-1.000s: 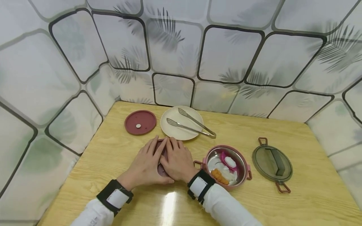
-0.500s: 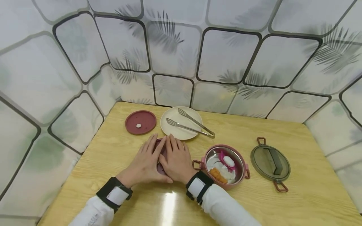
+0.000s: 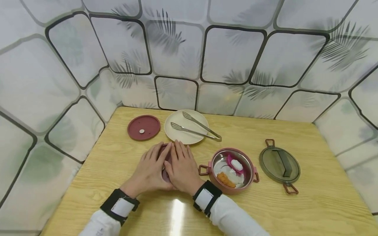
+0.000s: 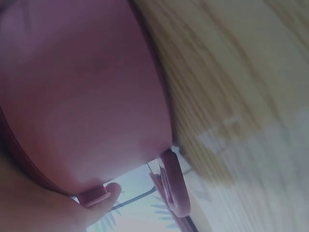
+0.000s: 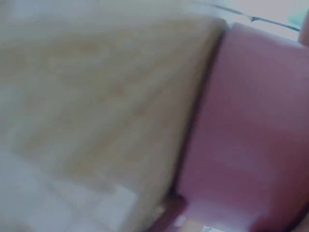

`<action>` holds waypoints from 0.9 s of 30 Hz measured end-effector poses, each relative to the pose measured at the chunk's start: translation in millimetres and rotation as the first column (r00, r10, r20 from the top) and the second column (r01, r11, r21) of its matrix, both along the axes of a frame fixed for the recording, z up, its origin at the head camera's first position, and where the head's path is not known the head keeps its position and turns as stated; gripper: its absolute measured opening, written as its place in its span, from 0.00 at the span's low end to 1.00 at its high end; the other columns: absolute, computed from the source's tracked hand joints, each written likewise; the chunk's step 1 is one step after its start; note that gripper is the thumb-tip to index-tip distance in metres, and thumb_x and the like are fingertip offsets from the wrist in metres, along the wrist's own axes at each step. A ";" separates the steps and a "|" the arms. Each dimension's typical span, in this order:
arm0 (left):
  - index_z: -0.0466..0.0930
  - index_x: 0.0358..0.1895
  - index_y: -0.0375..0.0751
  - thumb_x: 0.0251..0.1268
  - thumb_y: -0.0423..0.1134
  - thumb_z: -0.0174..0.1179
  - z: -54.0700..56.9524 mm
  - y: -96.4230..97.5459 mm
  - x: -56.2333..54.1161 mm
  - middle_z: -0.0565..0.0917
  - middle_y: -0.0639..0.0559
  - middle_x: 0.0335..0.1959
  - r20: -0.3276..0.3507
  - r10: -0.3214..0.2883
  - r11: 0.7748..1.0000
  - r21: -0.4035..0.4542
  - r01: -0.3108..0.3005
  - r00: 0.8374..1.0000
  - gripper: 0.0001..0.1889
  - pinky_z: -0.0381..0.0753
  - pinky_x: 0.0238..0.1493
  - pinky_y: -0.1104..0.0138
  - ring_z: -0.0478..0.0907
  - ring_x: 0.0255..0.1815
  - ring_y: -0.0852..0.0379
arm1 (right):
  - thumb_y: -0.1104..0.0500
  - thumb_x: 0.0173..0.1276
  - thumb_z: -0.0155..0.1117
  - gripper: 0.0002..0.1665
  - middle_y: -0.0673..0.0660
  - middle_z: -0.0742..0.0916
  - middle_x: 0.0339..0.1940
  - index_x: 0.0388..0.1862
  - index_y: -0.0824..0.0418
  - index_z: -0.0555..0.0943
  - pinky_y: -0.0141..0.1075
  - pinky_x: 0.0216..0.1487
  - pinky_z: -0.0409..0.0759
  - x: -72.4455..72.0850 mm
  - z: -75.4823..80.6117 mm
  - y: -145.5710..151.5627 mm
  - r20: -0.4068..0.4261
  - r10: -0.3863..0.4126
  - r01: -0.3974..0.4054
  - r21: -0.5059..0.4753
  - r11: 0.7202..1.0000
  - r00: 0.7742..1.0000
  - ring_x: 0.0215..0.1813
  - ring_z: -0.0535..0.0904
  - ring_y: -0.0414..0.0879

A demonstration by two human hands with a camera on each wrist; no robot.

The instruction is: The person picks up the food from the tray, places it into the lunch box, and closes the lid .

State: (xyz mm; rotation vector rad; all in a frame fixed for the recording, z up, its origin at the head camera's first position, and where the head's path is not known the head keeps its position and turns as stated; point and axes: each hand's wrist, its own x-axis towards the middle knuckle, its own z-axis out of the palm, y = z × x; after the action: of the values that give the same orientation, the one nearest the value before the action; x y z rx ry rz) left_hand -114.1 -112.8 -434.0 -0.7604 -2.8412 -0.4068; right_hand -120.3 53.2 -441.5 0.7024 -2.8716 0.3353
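In the head view both hands cover a mauve-pink container, whose dark top shows only in the gap between them; its rest is hidden. My left hand (image 3: 147, 168) lies over its left side, fingers extended forward and thumb along the near side. My right hand (image 3: 183, 165) presses on the right part with straight fingers, fingertips close to the left ones. The left wrist view shows the container's smooth pink side wall (image 4: 91, 101) just above the wood, with a hinged loop-like clip (image 4: 175, 186) swung out at one end. The right wrist view is blurred but shows the pink wall (image 5: 246, 130) too.
A dark red round lid-like disc (image 3: 149, 126) with a white button lies at the back left. Steel tongs (image 3: 196, 132) rest on a cream plate (image 3: 171, 136). Right of the hands stands a pink pot (image 3: 228, 190) holding food; its smoky lid (image 3: 267, 164) lies further right.
Both hands stay on the container in nearly the same pose. The whole head view has shifted slightly, so things appear a little further left.
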 end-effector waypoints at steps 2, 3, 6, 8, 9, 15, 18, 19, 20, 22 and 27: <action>0.47 0.81 0.49 0.32 0.77 0.67 0.9 1.3 -0.6 0.59 0.35 0.75 -0.005 -0.004 1.000 -0.001 0.004 1.000 0.69 0.70 0.64 0.40 0.61 0.73 0.35 | 0.45 0.81 0.36 0.37 0.65 0.63 0.79 0.78 0.66 0.57 0.52 0.79 0.57 -0.2 -1.0 0.7 -0.022 -0.006 0.006 -0.026 1.000 1.000 0.80 0.57 0.58; 0.48 0.80 0.49 0.33 0.76 0.67 1.3 1.9 -0.8 0.59 0.34 0.75 -0.002 -0.003 1.000 -0.001 0.003 1.000 0.68 0.71 0.63 0.40 0.62 0.73 0.35 | 0.45 0.81 0.37 0.36 0.65 0.64 0.78 0.78 0.66 0.58 0.51 0.78 0.58 -0.3 -1.7 1.1 -0.033 -0.008 0.007 -0.041 0.999 0.999 0.80 0.58 0.58; 0.47 0.80 0.51 0.33 0.74 0.67 1.9 3.0 -1.4 0.59 0.34 0.74 0.011 0.008 1.000 -0.013 -0.008 1.000 0.66 0.72 0.62 0.40 0.62 0.72 0.35 | 0.46 0.80 0.39 0.36 0.65 0.67 0.77 0.77 0.66 0.60 0.50 0.76 0.63 -1.1 -3.6 1.4 -0.059 -0.015 0.010 -0.076 0.997 0.998 0.77 0.62 0.58; 0.48 0.80 0.52 0.32 0.74 0.67 2.5 2.8 -1.5 0.59 0.34 0.74 0.018 0.014 1.000 -0.010 -0.014 1.000 0.67 0.73 0.61 0.39 0.62 0.72 0.35 | 0.46 0.80 0.40 0.35 0.65 0.69 0.75 0.76 0.67 0.62 0.49 0.73 0.68 -2.0 -4.1 1.0 -0.069 -0.020 0.013 -0.096 0.995 0.997 0.76 0.64 0.57; 0.48 0.80 0.52 0.32 0.75 0.67 3.0 2.4 -1.5 0.59 0.34 0.74 0.019 0.014 1.000 -0.008 -0.014 1.000 0.67 0.73 0.60 0.39 0.62 0.71 0.35 | 0.46 0.80 0.40 0.35 0.64 0.70 0.74 0.76 0.67 0.62 0.49 0.71 0.70 -2.6 -4.3 0.7 -0.071 -0.023 0.016 -0.100 0.995 0.997 0.75 0.65 0.57; 0.47 0.80 0.47 0.29 0.80 0.67 7.4 -5.6 -0.9 0.55 0.31 0.76 0.058 -0.002 1.000 0.007 0.002 0.998 0.72 0.70 0.66 0.40 0.58 0.74 0.33 | 0.45 0.81 0.38 0.36 0.63 0.70 0.73 0.76 0.67 0.62 0.47 0.68 0.73 -5.5 -1.0 -2.9 -0.050 -0.026 0.022 -0.083 0.996 0.998 0.75 0.65 0.55; 0.48 0.80 0.45 0.27 0.82 0.66 7.0 -9.7 0.0 0.55 0.29 0.75 0.064 -0.010 1.000 -0.001 0.010 0.998 0.74 0.70 0.67 0.41 0.60 0.73 0.32 | 0.42 0.80 0.38 0.37 0.63 0.68 0.75 0.77 0.66 0.60 0.47 0.70 0.72 -4.4 0.5 -3.6 -0.013 -0.020 0.019 -0.057 0.998 1.000 0.76 0.64 0.55; 0.48 0.80 0.44 0.27 0.82 0.66 6.3 -10.2 0.1 0.56 0.28 0.74 0.056 -0.012 1.000 -0.006 0.012 0.998 0.73 0.71 0.66 0.42 0.62 0.71 0.31 | 0.42 0.80 0.38 0.38 0.63 0.68 0.76 0.77 0.65 0.59 0.47 0.71 0.71 -3.9 0.6 -3.4 -0.002 -0.020 0.020 -0.046 0.999 1.000 0.76 0.63 0.55; 0.49 0.79 0.44 0.28 0.82 0.66 5.4 -10.1 0.1 0.58 0.27 0.73 0.045 -0.014 1.000 -0.009 0.015 0.999 0.73 0.73 0.65 0.43 0.65 0.69 0.31 | 0.41 0.80 0.37 0.38 0.63 0.67 0.76 0.78 0.65 0.59 0.47 0.71 0.70 -3.3 0.6 -3.1 0.004 -0.022 0.022 -0.034 0.999 1.000 0.77 0.63 0.55; 0.51 0.79 0.42 0.30 0.81 0.65 3.4 -8.8 -0.3 0.61 0.27 0.71 0.016 -0.021 1.000 -0.015 0.021 1.000 0.71 0.74 0.63 0.43 0.69 0.66 0.32 | 0.41 0.80 0.37 0.39 0.62 0.67 0.76 0.78 0.65 0.59 0.47 0.72 0.70 -2.6 0.6 -2.2 0.005 -0.030 0.030 -0.015 0.999 1.000 0.77 0.62 0.55; 0.54 0.77 0.38 0.29 0.78 0.68 1.9 -5.2 -0.3 0.61 0.26 0.70 0.005 -0.015 1.000 -0.001 0.015 1.000 0.70 0.74 0.62 0.43 0.69 0.64 0.31 | 0.42 0.80 0.37 0.38 0.61 0.68 0.74 0.77 0.65 0.61 0.46 0.70 0.72 -2.0 0.0 -1.1 -0.020 -0.040 0.039 -0.018 0.999 0.999 0.76 0.63 0.53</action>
State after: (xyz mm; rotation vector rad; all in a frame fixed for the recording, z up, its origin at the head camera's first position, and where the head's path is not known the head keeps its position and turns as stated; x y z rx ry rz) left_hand -114.4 -118.0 -432.0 -0.7821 -2.8427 -0.4095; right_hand -122.3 52.1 -441.5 0.6413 -2.8555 0.3454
